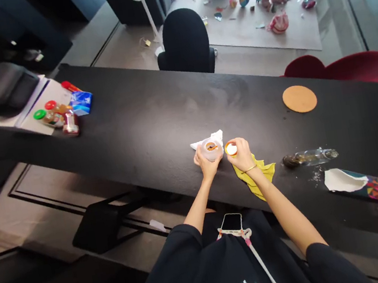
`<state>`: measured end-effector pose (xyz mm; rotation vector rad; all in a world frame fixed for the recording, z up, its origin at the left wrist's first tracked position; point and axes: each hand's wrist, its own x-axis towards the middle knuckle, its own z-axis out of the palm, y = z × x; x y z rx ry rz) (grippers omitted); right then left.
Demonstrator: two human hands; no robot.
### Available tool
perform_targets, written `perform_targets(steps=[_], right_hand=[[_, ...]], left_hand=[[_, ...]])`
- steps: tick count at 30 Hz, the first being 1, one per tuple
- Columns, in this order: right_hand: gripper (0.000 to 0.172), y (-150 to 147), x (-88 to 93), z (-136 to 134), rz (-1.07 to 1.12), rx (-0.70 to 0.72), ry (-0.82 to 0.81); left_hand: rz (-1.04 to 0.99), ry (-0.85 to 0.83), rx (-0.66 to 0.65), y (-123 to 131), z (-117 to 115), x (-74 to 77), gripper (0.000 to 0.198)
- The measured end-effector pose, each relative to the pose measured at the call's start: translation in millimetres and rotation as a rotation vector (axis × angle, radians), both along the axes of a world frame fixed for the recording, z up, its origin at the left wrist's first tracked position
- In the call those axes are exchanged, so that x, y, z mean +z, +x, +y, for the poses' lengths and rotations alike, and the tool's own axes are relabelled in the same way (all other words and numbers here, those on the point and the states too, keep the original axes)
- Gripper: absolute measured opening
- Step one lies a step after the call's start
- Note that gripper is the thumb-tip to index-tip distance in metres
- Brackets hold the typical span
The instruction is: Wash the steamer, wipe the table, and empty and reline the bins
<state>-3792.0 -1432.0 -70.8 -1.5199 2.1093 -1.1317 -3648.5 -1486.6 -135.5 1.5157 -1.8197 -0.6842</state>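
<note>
Left hand (207,164) gripping translucent round jar (212,152), orange-brown inside — right hand (244,155) pinching orange-rimmed white lid (231,149)

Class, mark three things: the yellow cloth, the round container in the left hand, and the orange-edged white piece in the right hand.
Yellow cloth (246,180), head view: its picture-left side.
Round container (214,155), head view: its pale wall, below the opening.
Orange-edged white piece (232,149), head view: its white middle.

Black table (128,117) with yellow cloth (248,181), tan disc (299,98)
</note>
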Motion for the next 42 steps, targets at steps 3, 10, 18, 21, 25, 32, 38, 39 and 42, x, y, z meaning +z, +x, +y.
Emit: perform_targets(steps=[3, 10, 18, 21, 25, 32, 38, 39, 42], right_hand=[[0.068, -3, 15.2, -22, 0.078, 0.151, 0.074], [0.088, -2, 14.8, -28, 0.108, 0.201, 0.068], [0.074, 4, 21.7, -31, 0.083, 0.159, 0.190], [0.067, 7, 29.0, -33, 0.122, 0.218, 0.232], [0.080, 11, 39.2, -42, 0.077, 0.365, 0.217], [0.050, 21, 53.6, -68, 0.306, 0.447, 0.338], [0.047, 20, 58.9, -76, 0.150, 0.440, 0.286], [0.048, 19, 57.7, -74, 0.074, 0.406, 0.257], [0.054, 16, 52.2, -66, -0.192, 0.286, 0.209]], left_hand=[[-0.009, 0.010, -0.096, 4, -6, 8.1, 0.094], [0.022, -0.117, -0.214, 9, -22, 40.8, 0.046], [0.075, -0.025, -0.367, 24, -35, 14.9, 0.103], [0.045, 0.054, -0.364, 28, -35, 3.0, 0.090], [0.017, 0.068, -0.412, 30, -41, 0.0, 0.087], [0.016, 0.050, -0.443, 33, -43, 0.3, 0.086], [0.020, 0.077, -0.443, 34, -43, 1.3, 0.085], [0.024, 0.076, -0.448, 34, -43, 2.1, 0.085], [0.034, 0.052, -0.443, 34, -42, 8.6, 0.086]])
